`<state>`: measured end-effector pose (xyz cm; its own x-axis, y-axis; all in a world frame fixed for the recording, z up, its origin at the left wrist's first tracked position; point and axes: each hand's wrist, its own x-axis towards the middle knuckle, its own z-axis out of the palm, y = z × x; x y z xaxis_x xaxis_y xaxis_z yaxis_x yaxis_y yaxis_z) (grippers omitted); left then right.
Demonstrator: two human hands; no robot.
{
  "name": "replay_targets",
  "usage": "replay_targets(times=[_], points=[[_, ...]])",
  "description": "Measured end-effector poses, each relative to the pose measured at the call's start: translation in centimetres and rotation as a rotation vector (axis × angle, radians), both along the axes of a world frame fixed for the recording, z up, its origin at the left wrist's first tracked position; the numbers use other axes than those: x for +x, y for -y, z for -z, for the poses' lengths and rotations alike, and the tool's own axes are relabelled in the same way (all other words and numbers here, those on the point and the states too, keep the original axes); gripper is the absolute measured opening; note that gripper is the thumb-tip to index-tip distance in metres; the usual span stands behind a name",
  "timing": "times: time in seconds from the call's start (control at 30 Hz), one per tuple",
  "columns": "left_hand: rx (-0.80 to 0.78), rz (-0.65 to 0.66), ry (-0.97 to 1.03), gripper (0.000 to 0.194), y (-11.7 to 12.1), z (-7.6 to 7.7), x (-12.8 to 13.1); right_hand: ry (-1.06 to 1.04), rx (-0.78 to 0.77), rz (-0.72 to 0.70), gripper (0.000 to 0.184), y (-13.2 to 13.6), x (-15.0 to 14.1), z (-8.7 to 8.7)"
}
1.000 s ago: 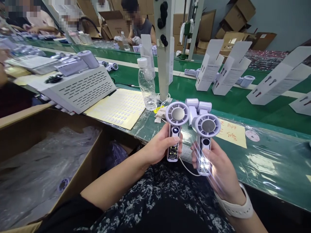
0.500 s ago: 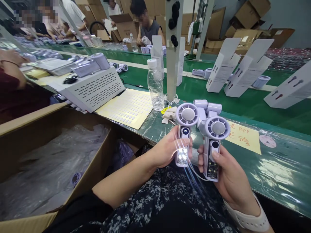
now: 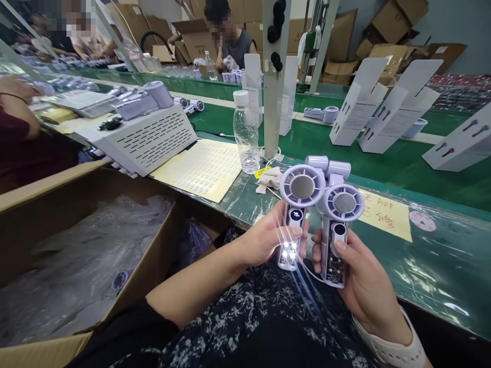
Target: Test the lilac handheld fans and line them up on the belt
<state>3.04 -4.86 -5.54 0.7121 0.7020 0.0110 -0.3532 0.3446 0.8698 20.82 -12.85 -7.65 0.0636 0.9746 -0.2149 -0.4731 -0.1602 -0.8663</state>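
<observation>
My left hand (image 3: pixel 264 237) is wrapped round a lilac handheld fan (image 3: pixel 302 186), its thumb on the front of the handle. That fan's round display shows lit digits, and bright white lights glow low in its clear handle. In my right hand (image 3: pixel 366 271) is a second lilac handheld fan (image 3: pixel 344 202), gripped by the handle with the thumb near its button. This one's display is dark. Both fans are upright side by side above my lap, and a thin white cable hangs between their lower ends. More lilac fans (image 3: pixel 339 168) lie on the bench just behind them.
A clear bottle (image 3: pixel 246 135) stands by a metal post (image 3: pixel 271 102). Left are a sticker sheet (image 3: pixel 207 171), a slotted metal case (image 3: pixel 153 140) and an open carton (image 3: pixel 153 266) of plastic bags. White boxes (image 3: pixel 399 110) stand on the green belt (image 3: pixel 402 168). Other people work beyond and at left.
The left fan has tipped and its head appears larger and slightly further right. White boxes on the belt have shifted right. My right hand has stayed in place.
</observation>
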Motion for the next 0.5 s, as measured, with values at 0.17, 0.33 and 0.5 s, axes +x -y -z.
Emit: replay_targets(times=[0.17, 0.33, 0.5], points=[[0.057, -0.010, -0.028, 0.044, -0.09, 0.28, -0.13, 0.019, 0.020, -0.005, 0.027, 0.11, -0.14, -0.05], [0.092, -0.042, -0.085, 0.047, 0.01, 0.21, -0.17, -0.006, 0.085, -0.004, 0.033, 0.19, -0.11, 0.00], [0.120, -0.117, -0.204, 0.051, -0.03, 0.02, -0.10, -0.113, 0.131, -0.064, 0.043, 0.19, 0.13, -0.08]])
